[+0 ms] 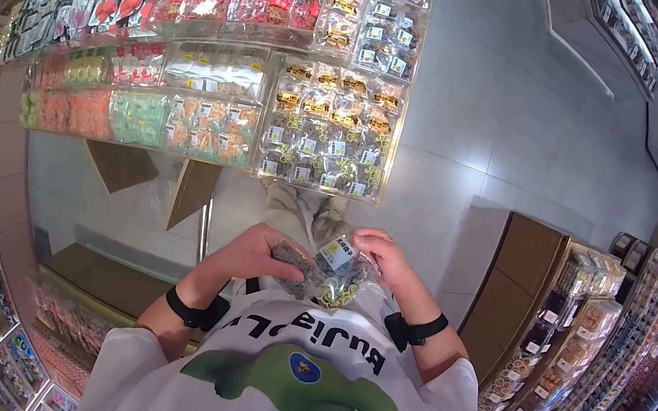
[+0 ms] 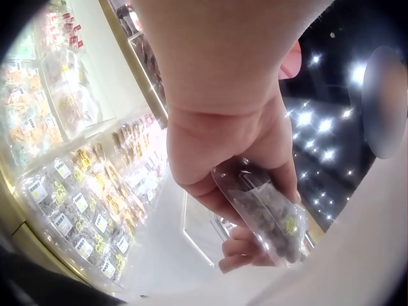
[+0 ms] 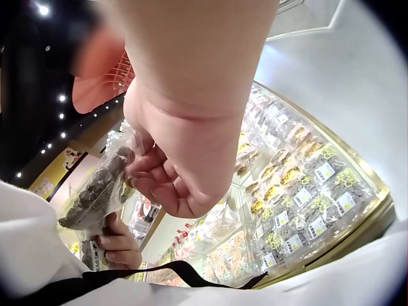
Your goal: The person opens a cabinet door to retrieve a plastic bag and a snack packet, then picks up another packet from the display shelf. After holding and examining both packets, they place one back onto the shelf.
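In the head view my left hand [image 1: 255,252] grips a clear packet of dark dried snack [image 1: 292,262] in front of the shirt, thumb lying over it. Beside it, my right hand [image 1: 384,255] pinches the upper edge of a second clear packet [image 1: 341,274], which has a white label and yellow-green print near its bottom. The two packets overlap in this view. Dark lumps show through the left packet [image 2: 271,220] in the left wrist view. From the right wrist, the right fingers are curled at the edge of a packet [image 3: 102,191], with the left fingertips [image 3: 118,245] below it.
A display stand [image 1: 262,163] of bagged snacks stands just ahead, its near right section filled with similar dark, labelled packets [image 1: 330,148]. A brown-sided shelf unit [image 1: 513,282] is at the right. Grey tiled floor [image 1: 479,100] runs between them. Stocked shelves line the left.
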Motion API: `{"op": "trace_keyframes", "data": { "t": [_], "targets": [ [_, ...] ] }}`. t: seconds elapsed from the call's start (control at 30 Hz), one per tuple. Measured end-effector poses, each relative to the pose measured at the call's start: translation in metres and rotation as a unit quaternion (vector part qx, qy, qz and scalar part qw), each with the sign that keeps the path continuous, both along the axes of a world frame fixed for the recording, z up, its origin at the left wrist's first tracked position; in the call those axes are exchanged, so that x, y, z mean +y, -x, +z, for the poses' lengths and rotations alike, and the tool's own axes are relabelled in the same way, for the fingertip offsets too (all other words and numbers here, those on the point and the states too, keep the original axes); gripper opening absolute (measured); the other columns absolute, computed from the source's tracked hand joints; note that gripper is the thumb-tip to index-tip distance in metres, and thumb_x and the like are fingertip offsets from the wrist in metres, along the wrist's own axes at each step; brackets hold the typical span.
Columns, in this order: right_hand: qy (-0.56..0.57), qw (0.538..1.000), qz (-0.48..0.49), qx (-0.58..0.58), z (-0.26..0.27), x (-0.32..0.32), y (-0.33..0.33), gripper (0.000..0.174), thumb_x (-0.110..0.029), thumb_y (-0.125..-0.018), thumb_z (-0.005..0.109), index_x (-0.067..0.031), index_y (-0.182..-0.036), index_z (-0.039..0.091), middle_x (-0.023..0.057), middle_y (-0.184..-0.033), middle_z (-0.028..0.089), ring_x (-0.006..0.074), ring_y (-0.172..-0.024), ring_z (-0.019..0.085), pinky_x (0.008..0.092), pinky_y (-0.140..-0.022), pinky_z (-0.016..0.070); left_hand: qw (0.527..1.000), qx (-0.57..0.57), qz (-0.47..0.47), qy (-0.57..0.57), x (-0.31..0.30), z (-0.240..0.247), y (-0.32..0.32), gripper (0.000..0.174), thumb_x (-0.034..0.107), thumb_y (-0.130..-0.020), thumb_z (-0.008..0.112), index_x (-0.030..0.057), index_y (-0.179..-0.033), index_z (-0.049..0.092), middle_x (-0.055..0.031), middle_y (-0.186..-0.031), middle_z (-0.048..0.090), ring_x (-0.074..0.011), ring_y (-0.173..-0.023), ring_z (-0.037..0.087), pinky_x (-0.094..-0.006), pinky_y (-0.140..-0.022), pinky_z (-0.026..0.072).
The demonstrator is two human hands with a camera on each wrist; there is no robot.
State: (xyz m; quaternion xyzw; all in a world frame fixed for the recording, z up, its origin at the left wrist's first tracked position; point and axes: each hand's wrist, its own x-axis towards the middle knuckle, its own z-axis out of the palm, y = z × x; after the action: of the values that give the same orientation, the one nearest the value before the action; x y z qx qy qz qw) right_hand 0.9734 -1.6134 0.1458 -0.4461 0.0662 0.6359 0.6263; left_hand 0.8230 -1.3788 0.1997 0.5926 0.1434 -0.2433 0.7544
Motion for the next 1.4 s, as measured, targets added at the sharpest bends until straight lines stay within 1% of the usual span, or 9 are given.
{"op": "trace_keyframes", "data": {
  "t": [0.33, 0.43, 0.57, 0.87, 0.93, 1.17, 1.27, 1.33, 1.4],
  "targets": [
    [0.006, 0.998, -0.032, 0.052, -0.011, 0.000, 0.009, 0.019, -0.028, -0.090, 0.062, -0.0095, -0.088, 0.065, -0.0011, -0.079, 0.060, 0.0100, -0.071, 0.055, 0.0269, -0.068, 0.0436, 0.998, -0.026, -0.046, -0.018, 0.011, 0.006, -0.017, 0.029, 0.010, -0.078, 0.080, 0.0045, -0.106, 0.074, -0.0042, -0.092, 0.073, -0.0060, -0.079, 0.062, -0.0235, -0.073, 0.0503],
    [0.042, 0.997, -0.051, 0.050, -0.001, 0.003, 0.005, 0.022, -0.029, -0.093, 0.060, -0.0079, -0.097, 0.063, -0.0008, -0.087, 0.060, 0.0096, -0.075, 0.056, 0.0292, -0.072, 0.0478, 1.000, 0.000, -0.004, -0.009, 0.014, 0.001, -0.017, 0.028, 0.010, -0.078, 0.080, 0.0041, -0.105, 0.074, -0.0048, -0.093, 0.073, -0.0062, -0.077, 0.063, -0.0233, -0.071, 0.0511],
    [-0.126, 0.956, -0.165, 0.206, 0.012, -0.003, -0.002, 0.033, -0.028, -0.098, 0.058, -0.0067, -0.123, 0.053, -0.0006, -0.099, 0.058, 0.0118, -0.083, 0.062, 0.0353, -0.081, 0.0562, 0.997, 0.012, 0.067, -0.045, 0.019, 0.002, -0.022, 0.031, 0.008, -0.079, 0.080, 0.0033, -0.109, 0.072, -0.0047, -0.094, 0.073, -0.0071, -0.077, 0.064, -0.0238, -0.071, 0.0520],
    [0.017, 0.996, 0.015, -0.086, -0.011, 0.005, 0.005, 0.027, -0.015, -0.097, 0.060, -0.0054, -0.121, 0.052, 0.0078, -0.107, 0.066, 0.0168, -0.095, 0.065, 0.0343, -0.083, 0.0537, 0.991, -0.023, -0.012, -0.130, 0.025, -0.026, -0.024, 0.035, 0.015, -0.073, 0.085, 0.0012, -0.102, 0.071, -0.0121, -0.119, 0.066, -0.0168, -0.107, 0.062, -0.0320, -0.093, 0.0488],
    [0.092, 0.941, 0.135, -0.296, -0.007, -0.001, -0.003, 0.033, -0.016, -0.095, 0.062, -0.0040, -0.123, 0.051, 0.0119, -0.105, 0.066, 0.0197, -0.097, 0.065, 0.0359, -0.082, 0.0513, 0.985, -0.072, 0.003, -0.154, 0.033, -0.033, -0.025, 0.036, 0.017, -0.072, 0.086, 0.0009, -0.100, 0.072, -0.0137, -0.125, 0.063, -0.0193, -0.112, 0.060, -0.0329, -0.095, 0.0474],
    [0.049, 0.855, 0.270, -0.441, 0.009, 0.026, -0.021, 0.038, -0.014, -0.091, 0.066, -0.0040, -0.124, 0.050, 0.0051, -0.096, 0.065, 0.0128, -0.085, 0.060, 0.0306, -0.080, 0.0492, 0.990, -0.027, -0.120, -0.064, 0.022, -0.050, -0.052, 0.032, 0.017, -0.073, 0.085, 0.0032, -0.100, 0.073, -0.0110, -0.117, 0.066, -0.0160, -0.103, 0.062, -0.0299, -0.088, 0.0494],
    [0.106, 0.905, 0.160, -0.381, 0.004, 0.030, -0.016, 0.033, -0.013, -0.091, 0.068, -0.0049, -0.118, 0.053, 0.0033, -0.091, 0.064, 0.0122, -0.084, 0.061, 0.0284, -0.076, 0.0487, 0.994, 0.068, -0.076, -0.038, 0.013, -0.054, -0.050, 0.030, 0.017, -0.076, 0.082, 0.0041, -0.102, 0.073, -0.0059, -0.102, 0.071, -0.0109, -0.089, 0.064, -0.0275, -0.080, 0.0508],
    [0.116, 0.936, -0.054, -0.328, -0.015, 0.027, -0.004, 0.026, -0.014, -0.091, 0.068, -0.0057, -0.112, 0.055, 0.0022, -0.089, 0.064, 0.0105, -0.084, 0.061, 0.0256, -0.070, 0.0482, 0.994, 0.103, -0.015, -0.018, 0.008, -0.061, -0.049, 0.028, 0.016, -0.078, 0.081, 0.0041, -0.103, 0.073, -0.0030, -0.095, 0.072, -0.0085, -0.083, 0.063, -0.0261, -0.077, 0.0511],
    [0.116, 0.964, -0.024, -0.240, -0.013, 0.019, 0.002, 0.025, -0.014, -0.090, 0.069, -0.0059, -0.109, 0.055, 0.0018, -0.088, 0.063, 0.0095, -0.084, 0.061, 0.0243, -0.068, 0.0481, 0.992, 0.083, 0.093, -0.009, 0.004, -0.067, -0.048, 0.027, 0.015, -0.082, 0.078, 0.0024, -0.105, 0.071, -0.0018, -0.091, 0.071, -0.0077, -0.081, 0.063, -0.0252, -0.075, 0.0510]
  ]
}}
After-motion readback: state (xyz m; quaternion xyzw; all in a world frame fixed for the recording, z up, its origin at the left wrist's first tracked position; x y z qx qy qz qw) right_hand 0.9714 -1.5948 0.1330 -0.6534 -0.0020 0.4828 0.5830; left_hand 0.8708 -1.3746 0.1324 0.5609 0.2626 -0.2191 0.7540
